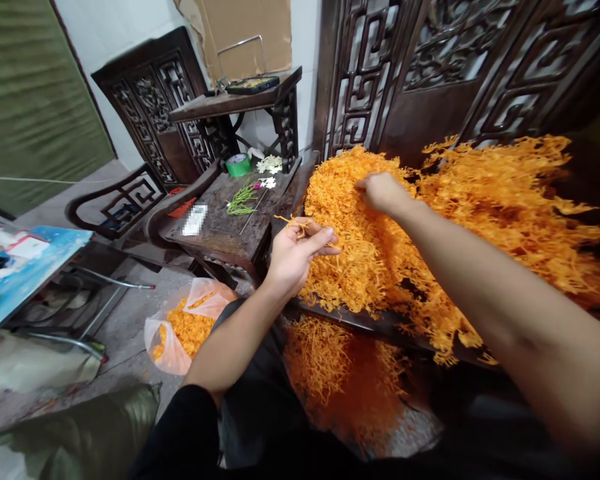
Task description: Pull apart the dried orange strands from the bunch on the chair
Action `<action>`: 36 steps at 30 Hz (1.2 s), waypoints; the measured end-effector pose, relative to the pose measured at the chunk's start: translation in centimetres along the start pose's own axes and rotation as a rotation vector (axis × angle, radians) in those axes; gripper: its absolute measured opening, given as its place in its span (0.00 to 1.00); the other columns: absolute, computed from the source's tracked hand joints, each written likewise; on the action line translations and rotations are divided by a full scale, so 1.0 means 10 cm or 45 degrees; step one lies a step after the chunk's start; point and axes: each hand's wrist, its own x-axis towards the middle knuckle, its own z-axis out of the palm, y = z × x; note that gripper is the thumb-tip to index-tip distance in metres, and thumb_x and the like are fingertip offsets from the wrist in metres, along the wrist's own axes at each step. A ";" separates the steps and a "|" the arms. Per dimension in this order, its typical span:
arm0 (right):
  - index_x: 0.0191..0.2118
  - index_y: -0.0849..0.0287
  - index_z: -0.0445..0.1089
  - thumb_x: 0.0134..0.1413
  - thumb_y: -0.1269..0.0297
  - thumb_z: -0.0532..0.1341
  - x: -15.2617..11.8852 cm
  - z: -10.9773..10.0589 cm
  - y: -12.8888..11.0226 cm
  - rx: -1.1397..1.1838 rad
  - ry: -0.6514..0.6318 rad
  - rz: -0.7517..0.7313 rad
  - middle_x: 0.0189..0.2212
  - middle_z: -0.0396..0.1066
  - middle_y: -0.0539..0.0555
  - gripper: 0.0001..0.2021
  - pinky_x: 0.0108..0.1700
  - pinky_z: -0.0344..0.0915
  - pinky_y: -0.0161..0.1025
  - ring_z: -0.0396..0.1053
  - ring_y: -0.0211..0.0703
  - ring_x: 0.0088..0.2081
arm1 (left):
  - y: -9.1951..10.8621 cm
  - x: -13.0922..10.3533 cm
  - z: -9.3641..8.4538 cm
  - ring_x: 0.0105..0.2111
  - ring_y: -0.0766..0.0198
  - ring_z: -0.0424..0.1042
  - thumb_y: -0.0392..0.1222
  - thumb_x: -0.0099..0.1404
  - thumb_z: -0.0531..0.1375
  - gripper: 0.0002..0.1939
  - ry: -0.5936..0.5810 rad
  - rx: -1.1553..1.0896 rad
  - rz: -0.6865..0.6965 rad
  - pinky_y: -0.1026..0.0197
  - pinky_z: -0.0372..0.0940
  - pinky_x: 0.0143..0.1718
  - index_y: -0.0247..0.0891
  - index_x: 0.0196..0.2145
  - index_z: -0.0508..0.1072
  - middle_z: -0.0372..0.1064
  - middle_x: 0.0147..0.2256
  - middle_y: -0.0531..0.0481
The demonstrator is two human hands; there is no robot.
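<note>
Left hand (295,257) at frame centre, fingers pinched together on a thin orange sprig (296,225), right hand (380,192) just above it, fingers closed into the orange sprig heap (480,220) filling the right half, plastic bag (183,327) of orange pieces lower left, green tape roll (238,165) on the dark wooden table (220,233) upper centre.

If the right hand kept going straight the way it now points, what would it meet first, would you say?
The right hand points into the big heap of orange strands and already seems to touch it, so the strands come first; depth is hard to judge.
</note>
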 end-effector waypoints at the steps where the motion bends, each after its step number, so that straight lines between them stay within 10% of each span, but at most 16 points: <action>1: 0.42 0.71 0.80 0.55 0.78 0.58 -0.02 -0.05 0.01 -0.013 0.025 0.020 0.37 0.78 0.65 0.15 0.45 0.59 0.41 0.70 0.46 0.39 | 0.00 0.00 -0.01 0.32 0.67 0.75 0.36 0.53 0.73 0.19 -0.006 0.002 -0.005 0.61 0.74 0.34 0.37 0.33 0.66 0.68 0.30 0.56; 5: 0.57 0.74 0.75 0.61 0.75 0.54 -0.26 -0.33 0.03 -0.042 0.303 0.094 0.50 0.75 0.70 0.22 0.52 0.60 0.42 0.70 0.46 0.49 | 0.02 -0.01 -0.07 0.32 0.67 0.75 0.37 0.52 0.74 0.19 -0.030 -0.002 -0.010 0.62 0.75 0.33 0.37 0.33 0.66 0.67 0.29 0.56; 10: 0.52 0.67 0.79 0.66 0.64 0.57 -0.99 -0.61 -0.30 0.382 0.664 0.085 0.48 0.77 0.68 0.18 0.55 0.65 0.46 0.72 0.48 0.49 | 0.05 -0.08 -0.09 0.33 0.68 0.75 0.37 0.55 0.73 0.16 -0.088 -0.019 0.016 0.63 0.75 0.34 0.37 0.32 0.68 0.68 0.30 0.55; 14: 0.68 0.56 0.63 0.58 0.50 0.67 -1.70 -0.58 -0.75 1.199 -0.020 -0.033 0.57 0.73 0.64 0.35 0.50 0.74 0.49 0.76 0.51 0.49 | 0.04 -0.18 -0.02 0.34 0.67 0.75 0.38 0.56 0.73 0.16 -0.133 -0.040 -0.048 0.62 0.75 0.36 0.37 0.33 0.68 0.69 0.31 0.54; 17: 0.53 0.52 0.76 0.52 0.50 0.72 -2.02 -0.46 -0.94 1.290 -0.089 0.125 0.46 0.79 0.57 0.24 0.48 0.75 0.47 0.77 0.49 0.44 | 0.02 -0.23 0.01 0.41 0.63 0.76 0.40 0.56 0.73 0.15 -0.199 -0.029 -0.069 0.60 0.74 0.41 0.37 0.37 0.71 0.73 0.39 0.50; 22: 0.40 0.51 0.78 0.51 0.50 0.73 -2.14 -0.34 -0.89 1.473 0.073 0.338 0.32 0.78 0.51 0.14 0.35 0.72 0.41 0.73 0.41 0.31 | -0.08 -0.20 -0.02 0.53 0.53 0.73 0.35 0.48 0.76 0.32 -0.319 0.344 -0.083 0.54 0.71 0.50 0.40 0.51 0.76 0.72 0.55 0.42; 28: 0.40 0.49 0.76 0.54 0.53 0.71 -2.27 -0.45 -0.91 1.303 0.238 0.330 0.32 0.75 0.52 0.11 0.31 0.70 0.41 0.72 0.43 0.30 | -0.20 -0.21 0.06 0.27 0.67 0.70 0.41 0.61 0.68 0.07 -0.506 0.639 -0.311 0.61 0.66 0.34 0.34 0.33 0.77 0.73 0.28 0.49; 36: 0.36 0.49 0.69 0.56 0.59 0.68 -2.28 -0.51 -0.90 1.703 0.361 0.443 0.38 0.75 0.52 0.07 0.46 0.77 0.49 0.77 0.46 0.38 | -0.20 -0.17 0.08 0.25 0.69 0.62 0.50 0.60 0.68 0.13 -0.450 0.708 -0.255 0.62 0.55 0.28 0.36 0.31 0.78 0.68 0.26 0.52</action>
